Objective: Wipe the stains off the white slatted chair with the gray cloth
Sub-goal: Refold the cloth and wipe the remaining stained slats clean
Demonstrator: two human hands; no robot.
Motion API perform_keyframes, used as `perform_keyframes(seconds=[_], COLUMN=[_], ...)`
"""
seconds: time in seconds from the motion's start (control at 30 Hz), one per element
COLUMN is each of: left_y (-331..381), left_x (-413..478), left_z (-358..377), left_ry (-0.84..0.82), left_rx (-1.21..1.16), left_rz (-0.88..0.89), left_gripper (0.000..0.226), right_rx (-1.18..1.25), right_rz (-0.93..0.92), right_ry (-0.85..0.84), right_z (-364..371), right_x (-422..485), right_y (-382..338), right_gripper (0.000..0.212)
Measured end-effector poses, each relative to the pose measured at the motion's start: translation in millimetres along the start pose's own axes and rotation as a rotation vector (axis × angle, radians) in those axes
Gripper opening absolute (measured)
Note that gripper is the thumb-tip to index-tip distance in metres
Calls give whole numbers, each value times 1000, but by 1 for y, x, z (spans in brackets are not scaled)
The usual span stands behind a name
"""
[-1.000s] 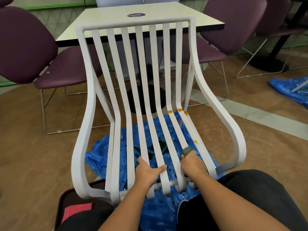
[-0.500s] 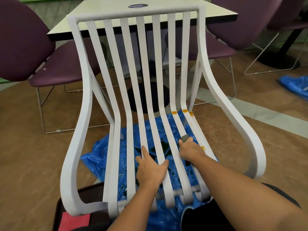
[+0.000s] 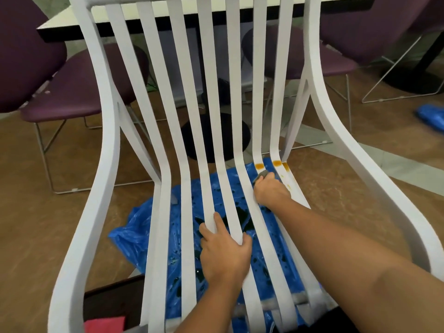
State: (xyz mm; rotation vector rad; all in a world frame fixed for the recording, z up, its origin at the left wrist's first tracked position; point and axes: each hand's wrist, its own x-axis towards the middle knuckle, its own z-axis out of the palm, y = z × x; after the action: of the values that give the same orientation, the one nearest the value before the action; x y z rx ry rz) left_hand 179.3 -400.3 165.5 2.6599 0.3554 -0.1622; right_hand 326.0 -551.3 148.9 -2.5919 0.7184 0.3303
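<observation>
Your right hand [image 3: 271,192] clutches the gray cloth [image 3: 263,174] right of centre, below orange stains [image 3: 260,166]; your left hand [image 3: 224,254] grasps a chair slat [image 3: 231,219].

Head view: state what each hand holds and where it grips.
The right hand grips the gray cloth bunched in its fist, one end poking out. The left hand grips a seat slat of the white chair.

chair [image 3: 110,140] is white, slat pattern, w/ orange-brown stains [image 3: 260,166] on 2 slats. cloth [image 3: 263,174] gray. plastic sheet [image 3: 134,236] blue w/ dark wet spots, other chairs [image 3: 60,97] purple, floor [image 3: 48,236] brown, table [image 3: 64,21] cream w/ black edge.
</observation>
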Motion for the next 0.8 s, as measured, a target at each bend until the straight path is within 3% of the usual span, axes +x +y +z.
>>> perform_keyframes(seconds=[0.53, 0.67, 0.8], left_y=[2, 0, 2], left_x=[4, 3, 4], left_z=[-1, 0, -1], left_ry=[-7, -10, -10], left_rx=[29, 31, 41], left_rz=[-16, -20, -13], left_gripper=[90, 89, 89], right_rx=[124, 31, 101], right_rz=[49, 113, 58], right_ry=[-64, -188, -158], right_z=[-4, -15, -14], right_x=[45, 30, 35], right_y=[-27, -29, -29], right_gripper=[41, 42, 45])
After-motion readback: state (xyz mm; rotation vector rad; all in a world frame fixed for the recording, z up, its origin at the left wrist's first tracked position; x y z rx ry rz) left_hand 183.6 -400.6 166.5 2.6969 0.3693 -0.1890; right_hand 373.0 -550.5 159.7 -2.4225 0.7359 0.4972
